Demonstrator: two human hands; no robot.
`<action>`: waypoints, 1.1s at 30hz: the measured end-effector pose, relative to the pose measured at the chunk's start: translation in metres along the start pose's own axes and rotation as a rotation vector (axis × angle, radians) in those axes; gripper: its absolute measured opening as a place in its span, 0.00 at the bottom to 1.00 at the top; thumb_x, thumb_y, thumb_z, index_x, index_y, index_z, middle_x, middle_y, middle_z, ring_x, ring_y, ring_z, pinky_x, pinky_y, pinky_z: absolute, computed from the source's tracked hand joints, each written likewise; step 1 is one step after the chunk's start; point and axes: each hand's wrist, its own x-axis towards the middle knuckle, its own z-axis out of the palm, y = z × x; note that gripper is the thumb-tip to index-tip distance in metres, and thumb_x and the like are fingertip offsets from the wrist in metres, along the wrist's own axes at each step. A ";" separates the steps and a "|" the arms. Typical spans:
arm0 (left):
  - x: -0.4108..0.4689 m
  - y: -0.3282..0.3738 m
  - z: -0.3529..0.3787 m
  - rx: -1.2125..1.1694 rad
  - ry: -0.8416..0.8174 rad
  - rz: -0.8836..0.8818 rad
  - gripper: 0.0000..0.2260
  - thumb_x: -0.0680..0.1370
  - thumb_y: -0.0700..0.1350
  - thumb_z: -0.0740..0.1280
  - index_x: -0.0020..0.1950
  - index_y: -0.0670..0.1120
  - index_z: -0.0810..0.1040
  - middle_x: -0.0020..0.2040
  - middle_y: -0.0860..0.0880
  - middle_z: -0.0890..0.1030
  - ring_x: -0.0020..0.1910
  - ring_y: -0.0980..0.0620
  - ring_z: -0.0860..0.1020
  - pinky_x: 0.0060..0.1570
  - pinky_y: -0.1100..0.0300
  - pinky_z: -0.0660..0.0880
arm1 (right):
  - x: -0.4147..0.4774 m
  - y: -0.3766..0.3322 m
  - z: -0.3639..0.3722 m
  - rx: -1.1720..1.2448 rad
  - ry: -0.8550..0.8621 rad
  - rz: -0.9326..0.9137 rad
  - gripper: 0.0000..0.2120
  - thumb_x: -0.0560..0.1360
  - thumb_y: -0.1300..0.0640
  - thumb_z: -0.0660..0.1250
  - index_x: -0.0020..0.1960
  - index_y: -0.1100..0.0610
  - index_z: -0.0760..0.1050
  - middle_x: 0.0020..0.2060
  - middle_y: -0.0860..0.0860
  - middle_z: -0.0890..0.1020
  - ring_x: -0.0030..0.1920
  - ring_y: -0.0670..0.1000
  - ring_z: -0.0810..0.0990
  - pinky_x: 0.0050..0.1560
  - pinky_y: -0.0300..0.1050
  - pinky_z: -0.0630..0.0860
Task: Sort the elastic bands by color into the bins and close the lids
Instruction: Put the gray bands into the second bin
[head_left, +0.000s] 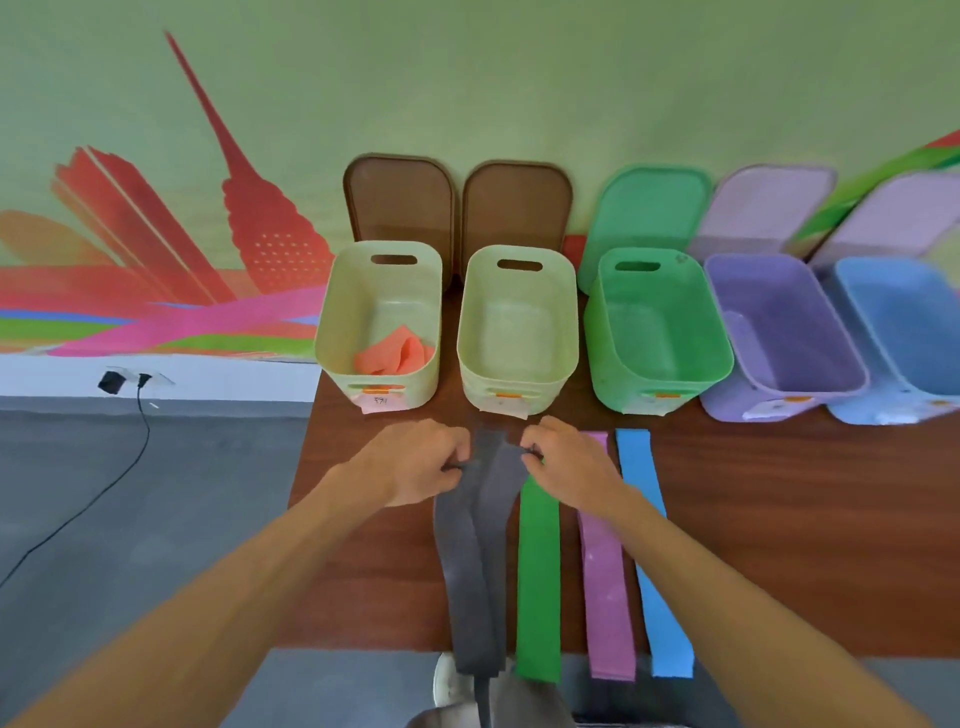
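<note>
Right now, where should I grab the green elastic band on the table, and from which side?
Pinch the flat green elastic band at its near end, from the front: it overhangs the brown wooden table there, leaving room underneath.

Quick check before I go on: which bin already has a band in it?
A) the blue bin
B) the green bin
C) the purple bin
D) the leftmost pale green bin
D: a crumpled orange band lies in the leftmost pale green bin, while the green bin, purple bin and blue bin show no band inside.
</note>
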 end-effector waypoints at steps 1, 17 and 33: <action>-0.003 0.003 -0.004 -0.035 -0.012 0.013 0.02 0.74 0.45 0.65 0.45 0.50 0.73 0.39 0.54 0.78 0.40 0.50 0.76 0.38 0.57 0.70 | -0.007 -0.002 -0.007 0.006 -0.019 -0.014 0.06 0.78 0.54 0.61 0.50 0.54 0.74 0.46 0.49 0.75 0.48 0.52 0.77 0.45 0.45 0.70; -0.022 0.054 -0.119 -0.517 0.166 0.161 0.05 0.72 0.40 0.70 0.41 0.50 0.77 0.30 0.52 0.78 0.25 0.54 0.74 0.33 0.61 0.72 | -0.073 -0.057 -0.159 0.093 0.172 -0.091 0.07 0.73 0.54 0.71 0.41 0.57 0.81 0.30 0.45 0.78 0.29 0.41 0.73 0.33 0.28 0.69; 0.042 0.056 -0.220 -0.449 0.497 0.152 0.04 0.73 0.40 0.70 0.41 0.47 0.78 0.31 0.54 0.75 0.25 0.62 0.71 0.32 0.64 0.70 | 0.018 -0.061 -0.272 0.057 0.626 0.075 0.05 0.71 0.52 0.66 0.42 0.52 0.78 0.37 0.53 0.81 0.43 0.55 0.78 0.42 0.47 0.75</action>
